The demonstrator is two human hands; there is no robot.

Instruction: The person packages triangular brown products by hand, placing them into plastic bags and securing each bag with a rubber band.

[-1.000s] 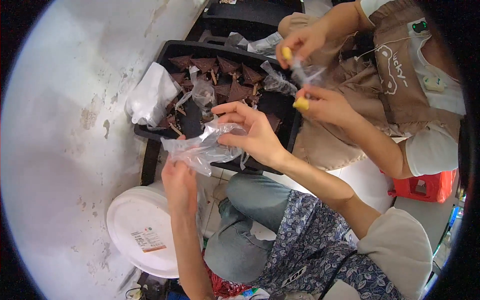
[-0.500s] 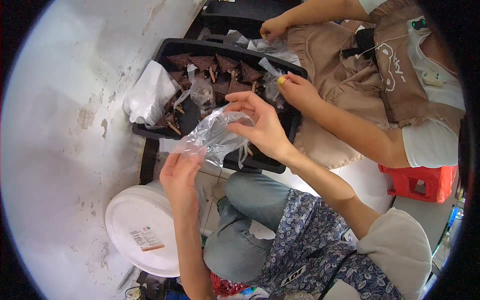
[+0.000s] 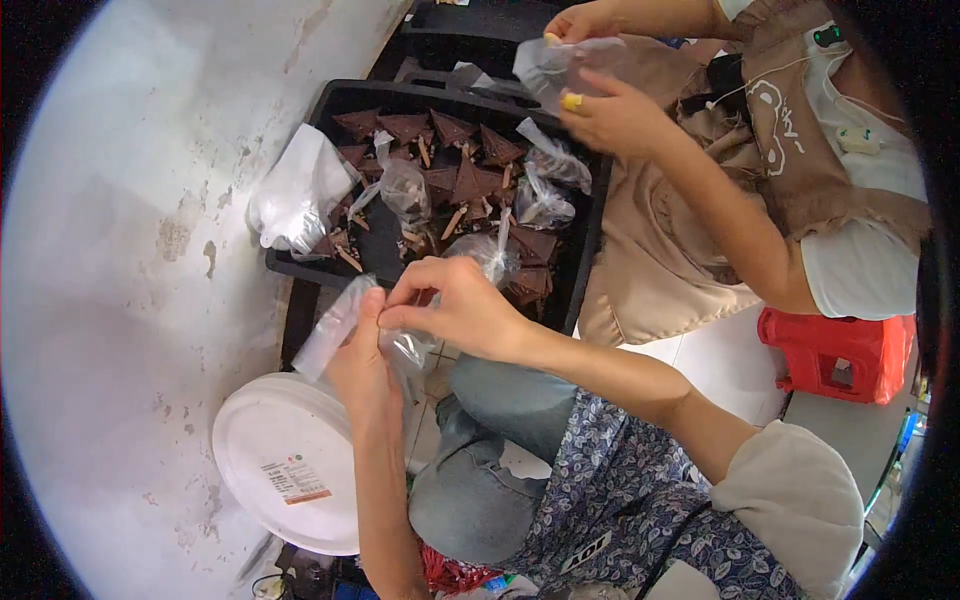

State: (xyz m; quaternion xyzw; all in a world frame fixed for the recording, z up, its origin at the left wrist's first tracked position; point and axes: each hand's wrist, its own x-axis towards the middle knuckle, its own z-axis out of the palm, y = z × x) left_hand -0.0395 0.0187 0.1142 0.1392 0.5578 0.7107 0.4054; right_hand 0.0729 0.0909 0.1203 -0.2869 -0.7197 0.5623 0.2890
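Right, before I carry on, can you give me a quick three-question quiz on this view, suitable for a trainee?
1. True or false: the person's left hand and right hand are close together at one clear plastic bag.
2. Seen in the picture, where is the white lidded bucket relative to the black tray?
A) upper right
B) lower left
C) directly right
3. Fill in the colour: the finger covers on the co-worker's hands are ____.

Key: 1 true; 2 B; 3 yellow.
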